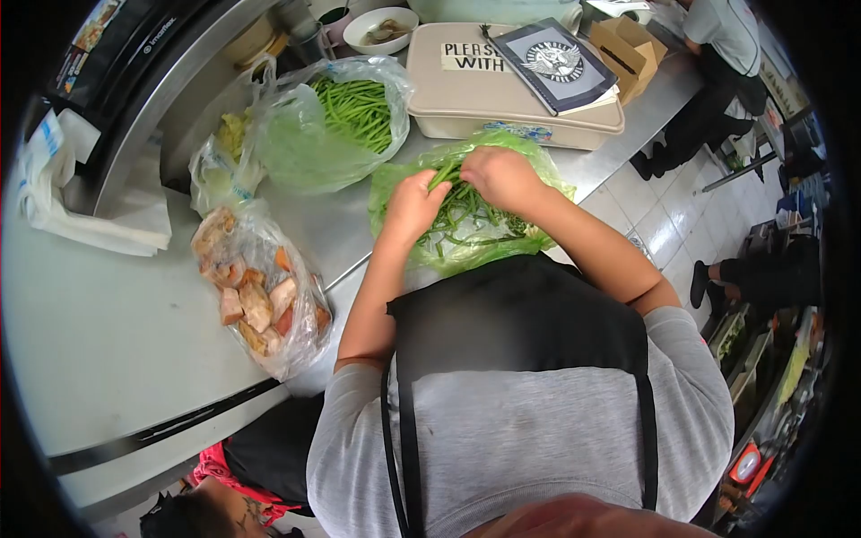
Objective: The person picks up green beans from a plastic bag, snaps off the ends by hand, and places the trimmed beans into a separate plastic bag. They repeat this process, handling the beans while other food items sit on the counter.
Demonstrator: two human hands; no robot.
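Observation:
My left hand [414, 206] and my right hand [502, 179] are close together over an open green plastic bag [453, 258] on the steel counter. Both are closed around a small bunch of green beans [446, 173]. Loose green beans and stem pieces [462, 220] lie in the bag under my hands. Just beyond my left hand, a clear plastic bag [309, 152] stands open with many green beans [357, 112] inside. My right fingertips are partly hidden by the hand itself.
A lidded beige bin [439, 99] carries a notebook [552, 67] and stands beside a cardboard box [628, 54]. To the left lies a clear bag of orange-and-pale chunks [260, 300]. A white bowl [381, 31] sits at the back. Other people [717, 81] are nearby.

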